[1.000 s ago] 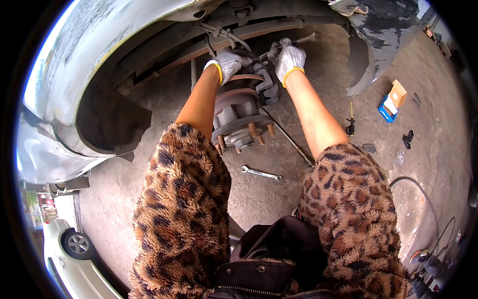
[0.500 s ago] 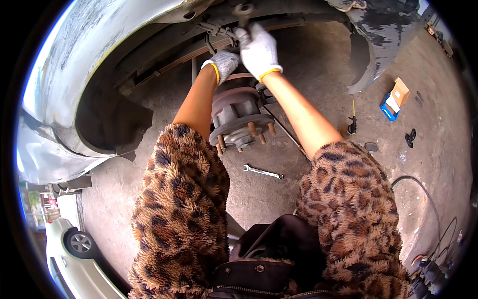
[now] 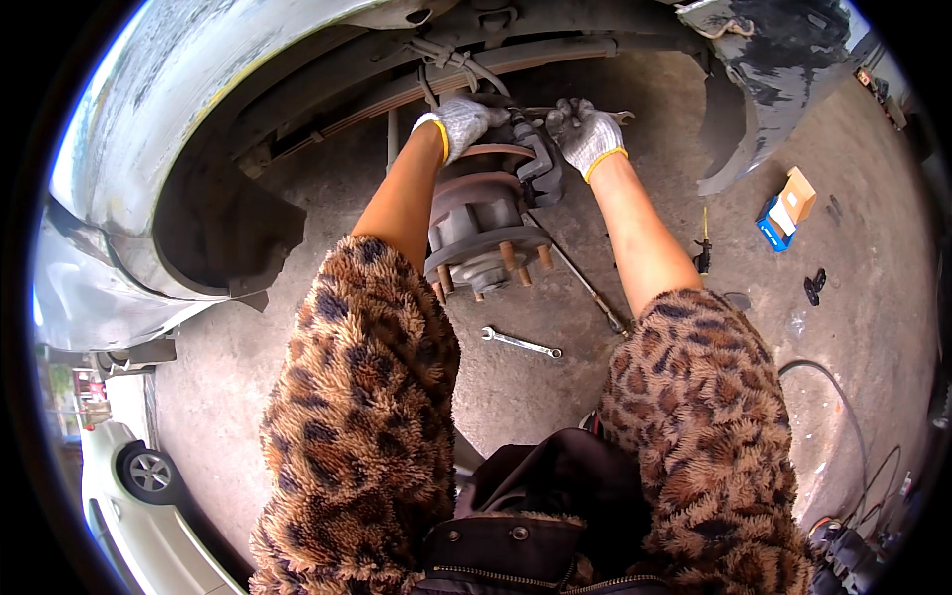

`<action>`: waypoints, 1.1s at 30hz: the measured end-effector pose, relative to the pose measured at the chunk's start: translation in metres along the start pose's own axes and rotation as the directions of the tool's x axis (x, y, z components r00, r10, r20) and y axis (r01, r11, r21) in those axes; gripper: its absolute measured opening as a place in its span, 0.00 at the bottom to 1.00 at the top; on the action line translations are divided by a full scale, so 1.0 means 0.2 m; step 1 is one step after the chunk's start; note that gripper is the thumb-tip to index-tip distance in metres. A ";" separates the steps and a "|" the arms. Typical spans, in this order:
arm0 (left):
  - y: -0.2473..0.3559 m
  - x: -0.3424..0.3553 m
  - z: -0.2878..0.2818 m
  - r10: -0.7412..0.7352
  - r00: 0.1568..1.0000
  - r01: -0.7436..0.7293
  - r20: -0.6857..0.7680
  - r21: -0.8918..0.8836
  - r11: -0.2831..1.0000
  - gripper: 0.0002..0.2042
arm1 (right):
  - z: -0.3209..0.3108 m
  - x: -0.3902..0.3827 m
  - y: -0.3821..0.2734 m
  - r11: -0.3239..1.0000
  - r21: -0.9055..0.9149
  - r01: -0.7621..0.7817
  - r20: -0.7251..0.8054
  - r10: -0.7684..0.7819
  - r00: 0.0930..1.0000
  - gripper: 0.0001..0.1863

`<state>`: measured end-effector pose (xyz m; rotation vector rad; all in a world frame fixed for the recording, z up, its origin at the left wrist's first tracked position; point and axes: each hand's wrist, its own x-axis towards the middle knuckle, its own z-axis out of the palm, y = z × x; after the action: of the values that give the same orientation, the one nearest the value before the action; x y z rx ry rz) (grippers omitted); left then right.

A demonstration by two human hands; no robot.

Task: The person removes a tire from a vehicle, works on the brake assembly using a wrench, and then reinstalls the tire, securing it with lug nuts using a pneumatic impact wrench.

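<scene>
In the view from the head, a person in white knitted gloves works beneath a vehicle's wheel arch (image 3: pixel 233 109), the right hand (image 3: pixel 585 137) back at the right of a brake caliper (image 3: pixel 540 169) after being raised, half a second earlier, close beside the left hand (image 3: pixel 461 127). The right hand's fingers are curled in on a metal wrench (image 3: pixel 624 117), whose open end pokes out to the right of that hand and whose shank runs left toward the top of the caliper; whether its far end is seated on anything cannot be made out. The left hand, in nearly the same place as before, is bent over at the caliper's upper left, its fingertips hidden, so what it pinches, if anything, cannot be told. The caliper sits between the two hands, still beside the studded hub (image 3: pixel 486 243) below them. The swing back suggests the wrench is being brought to the caliper for another turn, with the job unfinished. Nearer the wearer than both hands, a second spanner (image 3: pixel 522 343) lies on the concrete floor (image 3: pixel 516 397), untouched.
</scene>
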<state>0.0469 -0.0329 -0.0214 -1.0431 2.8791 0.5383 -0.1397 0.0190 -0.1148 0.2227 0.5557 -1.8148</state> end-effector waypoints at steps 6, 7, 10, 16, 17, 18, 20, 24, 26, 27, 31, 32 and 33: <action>0.01 0.00 0.00 -0.044 0.999 0.047 0.024 -0.152 0.987 0.16 | -0.01 0.02 -0.02 0.999 -0.040 -0.005 0.015 0.006 1.000 0.10; 0.02 0.00 0.00 -0.003 1.000 0.003 0.029 0.000 1.000 0.16 | -0.01 0.02 -0.02 0.999 -0.043 -0.022 0.039 0.024 0.999 0.10; 0.02 0.01 -0.01 -0.146 0.983 0.158 0.114 -0.099 0.983 0.18 | -0.02 0.04 -0.03 1.000 -0.018 -0.012 0.082 0.014 0.997 0.10; 0.01 0.00 -0.02 -0.085 0.991 0.106 0.107 -0.203 0.973 0.22 | -0.06 0.04 -0.01 0.999 0.014 -0.039 0.026 0.039 0.999 0.12; 0.01 0.01 -0.02 -0.068 0.993 0.085 0.100 -0.183 0.979 0.21 | -0.06 0.03 0.00 0.999 0.012 -0.035 0.009 0.035 0.999 0.11; 0.01 0.01 -0.02 -0.055 0.994 0.069 0.093 -0.155 0.986 0.21 | -0.06 0.02 0.00 0.999 0.022 -0.040 0.013 0.040 0.999 0.10; 0.00 0.02 -0.01 -0.075 0.992 0.084 0.098 -0.100 0.991 0.19 | -0.05 0.00 0.01 0.998 0.038 -0.051 -0.055 0.053 0.997 0.08; 0.00 0.02 0.00 -0.141 0.986 0.163 0.094 -0.296 0.941 0.19 | 0.03 -0.04 0.03 0.982 -0.107 0.157 -0.055 -0.164 0.985 0.08; 0.00 0.01 0.00 -0.093 0.994 0.107 0.062 -0.304 0.946 0.19 | 0.09 -0.06 0.03 0.898 -0.268 0.349 0.040 -0.351 0.935 0.07; 0.00 0.00 0.00 -0.080 0.995 0.093 0.052 -0.307 0.947 0.19 | 0.12 -0.08 0.03 0.887 -0.291 0.359 0.016 -0.371 0.928 0.07; 0.02 0.01 -0.01 -0.104 0.992 0.116 0.071 -0.193 0.974 0.16 | 0.24 -0.21 0.03 0.774 -0.415 0.478 0.100 -0.483 0.870 0.07; 0.01 0.02 -0.01 -0.110 0.991 0.121 0.081 -0.135 0.983 0.18 | 0.28 -0.26 0.05 0.703 -0.457 0.544 0.175 -0.529 0.830 0.06; 0.00 0.03 -0.01 -0.004 0.995 -0.003 0.095 0.067 0.998 0.16 | 0.32 -0.30 0.08 0.620 -0.493 0.611 0.237 -0.580 0.779 0.05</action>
<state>0.0430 -0.0365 -0.0194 -0.9805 2.7934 0.4735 -0.0973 0.0364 -0.0373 -0.4732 1.1957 -2.1911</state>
